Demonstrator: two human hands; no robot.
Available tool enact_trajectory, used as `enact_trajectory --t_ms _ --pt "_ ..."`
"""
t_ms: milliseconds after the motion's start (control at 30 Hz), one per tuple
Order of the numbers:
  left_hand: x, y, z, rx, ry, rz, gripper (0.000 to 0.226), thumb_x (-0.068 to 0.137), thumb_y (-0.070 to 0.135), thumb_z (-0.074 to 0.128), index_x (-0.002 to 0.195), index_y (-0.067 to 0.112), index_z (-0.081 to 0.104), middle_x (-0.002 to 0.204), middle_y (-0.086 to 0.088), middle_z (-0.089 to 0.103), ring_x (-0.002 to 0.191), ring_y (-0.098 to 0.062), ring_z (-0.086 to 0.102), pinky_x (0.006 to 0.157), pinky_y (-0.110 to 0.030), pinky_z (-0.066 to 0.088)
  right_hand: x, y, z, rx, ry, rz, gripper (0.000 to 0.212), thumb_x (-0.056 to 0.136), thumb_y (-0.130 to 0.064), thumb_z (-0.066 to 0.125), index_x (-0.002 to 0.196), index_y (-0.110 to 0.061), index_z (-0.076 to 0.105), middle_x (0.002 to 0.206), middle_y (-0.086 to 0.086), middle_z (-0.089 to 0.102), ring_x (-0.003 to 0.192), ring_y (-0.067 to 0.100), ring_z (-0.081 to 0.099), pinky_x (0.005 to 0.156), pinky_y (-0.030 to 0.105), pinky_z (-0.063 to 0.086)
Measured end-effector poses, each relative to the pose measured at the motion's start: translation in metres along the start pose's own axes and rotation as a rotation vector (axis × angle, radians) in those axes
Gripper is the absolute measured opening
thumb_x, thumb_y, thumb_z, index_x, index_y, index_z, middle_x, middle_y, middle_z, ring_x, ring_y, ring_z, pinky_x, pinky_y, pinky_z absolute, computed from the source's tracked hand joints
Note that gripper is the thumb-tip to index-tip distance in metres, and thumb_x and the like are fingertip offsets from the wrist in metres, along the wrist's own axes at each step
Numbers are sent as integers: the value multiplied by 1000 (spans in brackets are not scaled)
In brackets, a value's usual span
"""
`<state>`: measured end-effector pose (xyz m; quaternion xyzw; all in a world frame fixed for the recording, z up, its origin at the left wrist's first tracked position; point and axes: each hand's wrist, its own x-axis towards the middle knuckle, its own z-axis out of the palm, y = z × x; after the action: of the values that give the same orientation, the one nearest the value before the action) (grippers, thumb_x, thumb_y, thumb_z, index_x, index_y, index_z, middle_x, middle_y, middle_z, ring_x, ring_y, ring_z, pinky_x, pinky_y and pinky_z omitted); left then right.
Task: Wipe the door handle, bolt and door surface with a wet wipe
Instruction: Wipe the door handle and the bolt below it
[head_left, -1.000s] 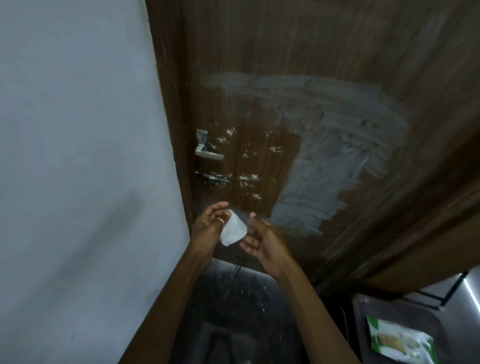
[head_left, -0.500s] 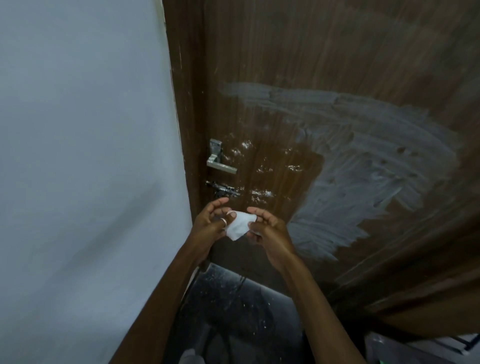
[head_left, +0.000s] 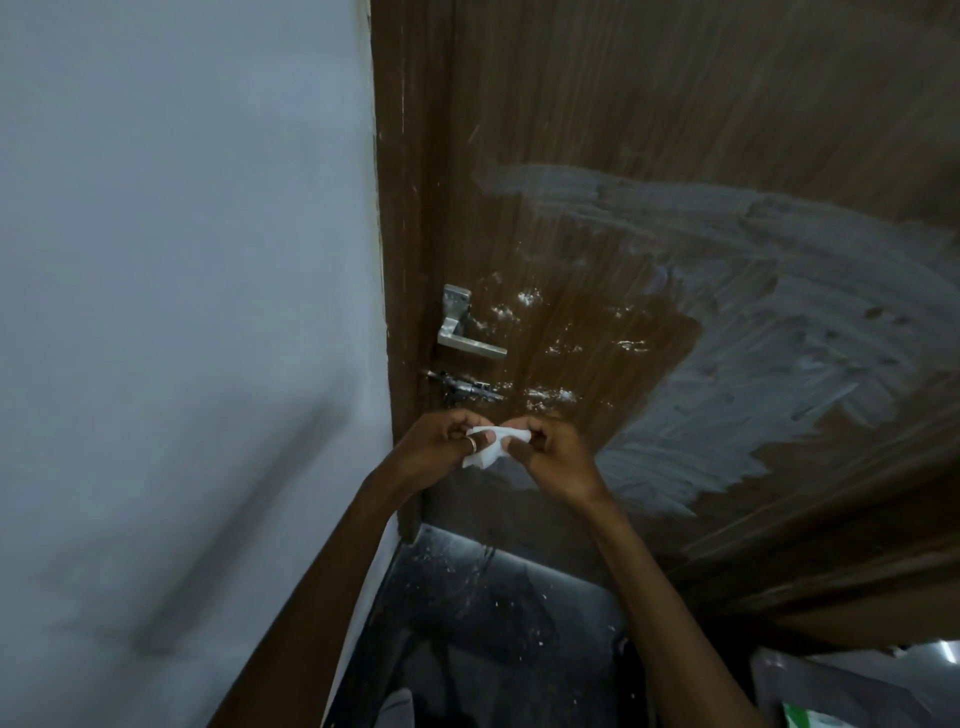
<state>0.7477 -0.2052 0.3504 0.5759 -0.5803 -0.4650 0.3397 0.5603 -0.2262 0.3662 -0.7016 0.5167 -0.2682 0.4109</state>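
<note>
While you refold wet wipe (head_left: 487, 451) btwn both hands: step looks like prep, wipe just below bolt (head_left: 462, 387).
L hand (head_left: 436, 447) & R hand (head_left: 556, 457) each pinch one end. Above bolt: door handle (head_left: 467, 338); door surface (head_left: 623, 130) shows smeared streaks. Next, likely: gather wipe into one hand, press firmly onto hardware.

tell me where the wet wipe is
In the head view, the wet wipe is pinched between the left hand and right hand, just below the bolt, near the door edge.

White wet wipe (head_left: 485, 451) crumpled below bolt (head_left: 462, 387), silver handle (head_left: 464, 327), streaked brown door (head_left: 675, 156)
</note>
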Motion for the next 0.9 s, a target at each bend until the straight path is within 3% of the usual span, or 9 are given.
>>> enact_trajectory --t_ms 67,167,233,300,433,600,767,900 --pt "3 0 -4 -42 7 9 10 96 35 62 104 29 63 104 7 68 98 -11 66 86 -20 54 4 -1 0 82 30 46 12 92 -10 69 99 -19 73 93 -2 73 85 16 69 77 34 55" --pt "7 5 -6 -272 53 -25 13 97 27 61 109 26 65 110 6 69 101 -12 67 89 -29 58 9 -4 0 492 27 249 17 97 -12 62 111 -8 71 105 11 75 92 21 71 78 29 56" --pt "10 6 -5 -375 107 -34 16 97 23 62 112 22 65 113 3 69 102 -15 68 85 -31 60 12 -5 3 738 13 329 21 100 -11 58 118 -5 67 111 14 75 100 26 72 81 34 58" --pt "13 9 -3 -420 173 -31 15 97 19 61 111 18 66 109 7 67 97 -12 68 74 -23 59 17 -5 4 836 17 362 21 101 -10 56 119 -6 66 111 13 75 97 25 74 77 33 59" --pt "21 11 -1 -450 241 -37 18 97 15 60 114 12 66 106 11 65 93 -7 65 65 -16 55 28 -7 2 903 41 402 20 100 -12 59 118 -7 68 106 12 75 88 18 74 70 28 58" --pt "32 5 4 -435 277 -45 23 96 16 62 118 11 66 117 0 65 101 -11 66 72 -21 58 37 -7 1 1004 -79 421 34 90 -3 67 124 -2 62 120 17 71 113 31 68 90 36 60" --pt "40 -6 3 -470 330 -106 22 95 18 64 115 8 68 119 -8 68 109 -26 67 83 -37 61 51 -6 2 893 -94 431 29 90 2 65 119 -4 65 119 17 71 112 34 68 93 41 58" --pt "46 -2 -4 -610 388 -179 23 96 11 61 119 8 64 112 -3 67 99 -18 68 75 -27 61 69 -19 0 683 -21 350 19 92 -8 68 111 -13 70 110 9 75 105 30 71 89 45 59"
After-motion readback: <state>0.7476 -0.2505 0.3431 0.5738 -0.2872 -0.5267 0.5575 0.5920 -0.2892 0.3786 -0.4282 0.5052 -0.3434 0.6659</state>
